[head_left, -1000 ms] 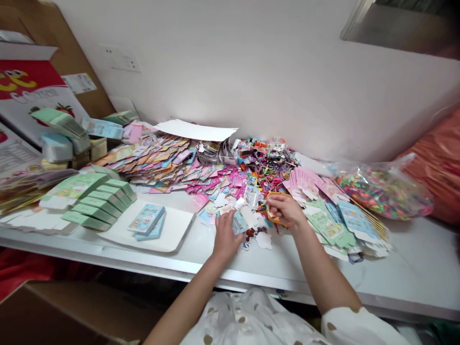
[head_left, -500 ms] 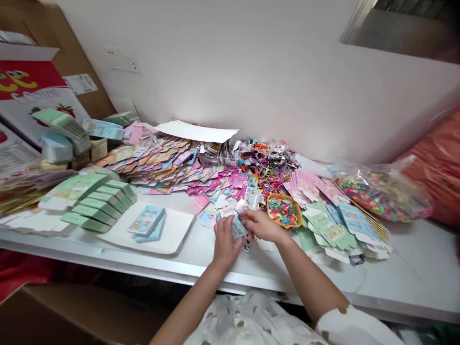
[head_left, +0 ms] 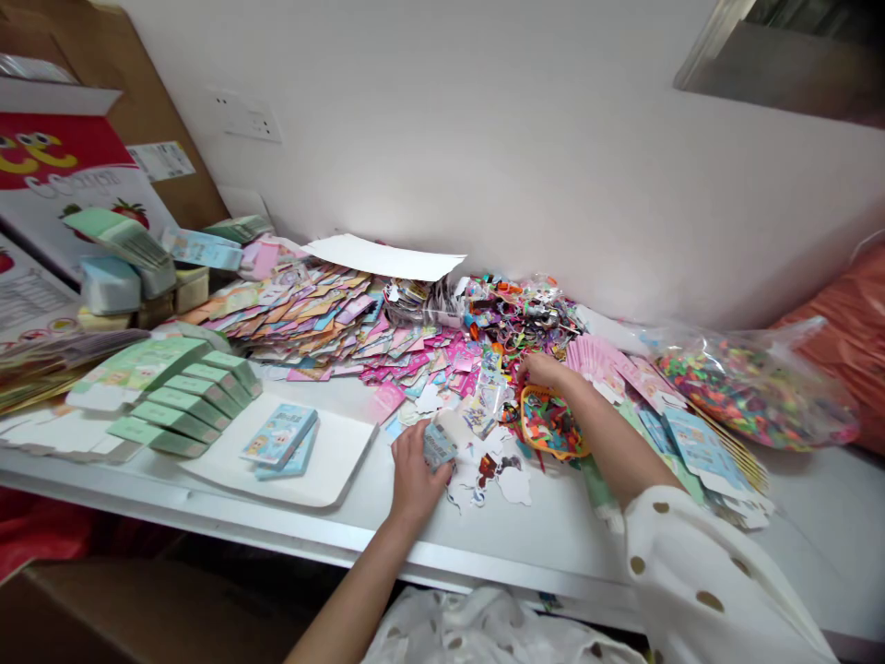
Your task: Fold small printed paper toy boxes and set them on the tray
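My left hand [head_left: 417,472] is closed round a small blue printed box [head_left: 438,444] just above the table. My right hand [head_left: 543,371] reaches to the pile of small colourful trinkets [head_left: 518,314], at the back rim of a yellow basket [head_left: 553,443]. Its fingertips point down and are hidden, so I cannot see whether they pinch anything. Small bright plastic pieces [head_left: 549,420] fill the basket. Between my hands lie cut-out stickers [head_left: 489,470] and a clear packet [head_left: 486,392].
On the left, blue boxes [head_left: 280,435] lie on a white tray [head_left: 338,461] beside a row of green boxes [head_left: 186,406]. Heaped coloured packets [head_left: 311,318] line the wall. Flat cartons [head_left: 705,443] and a clear bag of bright pieces [head_left: 747,383] are on the right.
My right hand has left the blue box and moved right and away to the trinket pile behind the basket. My left hand keeps the box, slightly left of before.
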The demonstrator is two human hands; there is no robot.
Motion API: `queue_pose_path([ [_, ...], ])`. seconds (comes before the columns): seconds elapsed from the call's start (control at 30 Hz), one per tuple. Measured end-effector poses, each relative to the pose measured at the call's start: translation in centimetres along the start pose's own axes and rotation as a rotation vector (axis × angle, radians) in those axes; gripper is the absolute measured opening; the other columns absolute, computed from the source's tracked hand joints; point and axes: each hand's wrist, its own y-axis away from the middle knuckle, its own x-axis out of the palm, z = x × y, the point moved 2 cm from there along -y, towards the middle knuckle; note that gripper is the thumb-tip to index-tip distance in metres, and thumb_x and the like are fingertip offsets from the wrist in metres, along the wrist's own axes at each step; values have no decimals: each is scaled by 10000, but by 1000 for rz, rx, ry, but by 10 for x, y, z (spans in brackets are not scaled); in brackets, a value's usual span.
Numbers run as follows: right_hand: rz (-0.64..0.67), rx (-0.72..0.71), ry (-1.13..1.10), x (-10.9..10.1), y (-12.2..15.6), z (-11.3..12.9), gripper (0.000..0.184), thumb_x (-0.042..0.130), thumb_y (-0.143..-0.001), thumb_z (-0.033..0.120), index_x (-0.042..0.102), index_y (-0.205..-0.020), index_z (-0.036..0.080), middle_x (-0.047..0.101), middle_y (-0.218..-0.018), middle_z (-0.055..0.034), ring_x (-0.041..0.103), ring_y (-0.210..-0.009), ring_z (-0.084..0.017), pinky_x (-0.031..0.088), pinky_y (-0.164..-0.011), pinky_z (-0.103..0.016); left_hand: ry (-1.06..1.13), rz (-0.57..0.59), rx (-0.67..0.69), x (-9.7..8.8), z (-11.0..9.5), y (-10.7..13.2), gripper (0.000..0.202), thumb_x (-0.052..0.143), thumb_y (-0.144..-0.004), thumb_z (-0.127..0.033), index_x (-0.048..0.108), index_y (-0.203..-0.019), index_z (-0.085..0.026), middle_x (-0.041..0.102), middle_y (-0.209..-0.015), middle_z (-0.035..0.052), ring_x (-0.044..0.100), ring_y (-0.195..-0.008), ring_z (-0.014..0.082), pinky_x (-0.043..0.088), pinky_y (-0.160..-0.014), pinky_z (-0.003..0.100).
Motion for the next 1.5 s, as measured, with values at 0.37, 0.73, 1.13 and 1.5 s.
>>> queue_pose_path([
  [0.37,-86,83,-42,0,-36,-37,161,567,-737,200,687,-814,126,665,-719,-42,541,-633,-139,361,-585,-215,-20,14,-34,2,14,-6,633,636,-672,-228,387,-1253,-208,485,-1183,100,433,-1113,269,389,-946,435],
  [0.73,-149,68,-272,-1,-25,-35,159,555,-753,274,632,-734,137,597,-605,-4,498,-554,-105,356,-546,-204,-5,24,-26,-1,13,-10,627,635,-667,-215,391,-1244,-217,484,-1183,98,433,-1111,276,380,-949,454],
  [1.13,-161,98,-704,-56,16,-2,263,711,-597,366,610,-684,139,489,-435,52,401,-397,-65,300,-405,-194,10,1,-30,-1,3,-10,649,649,-644,-225,398,-1243,-214,490,-1177,98,437,-1112,281,385,-943,450],
  [1.5,-9,-73,-1019,-19,71,139,127,622,-709,290,585,-697,169,513,-431,50,440,-373,-72,321,-370,-173,13,-61,-102,2,-19,-3,657,639,-646,-189,381,-1250,-206,470,-1162,104,422,-1117,293,338,-968,472],
])
